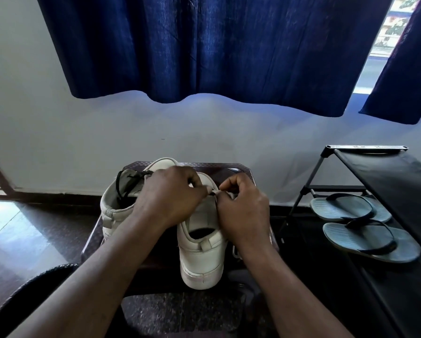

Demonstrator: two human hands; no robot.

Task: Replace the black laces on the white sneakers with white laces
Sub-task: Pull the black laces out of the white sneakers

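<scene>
Closest to me, the near sneaker [202,259] stands heel-first on the stool [229,167], which I judge keeps its eyelets facing up for threading. Over its tongue, my left hand [170,198] and right hand [241,211] each pinch the white lace [215,192] between curled fingertips, drawing a short stretch taut between them, probably to feed an eyelet. Behind and left, the far sneaker [114,208] carries its black lace [121,184], so I reckon it comes next. To the right a shoe rack [387,181] holds sandals [365,240]; a blue curtain [204,45] hangs beyond.
</scene>
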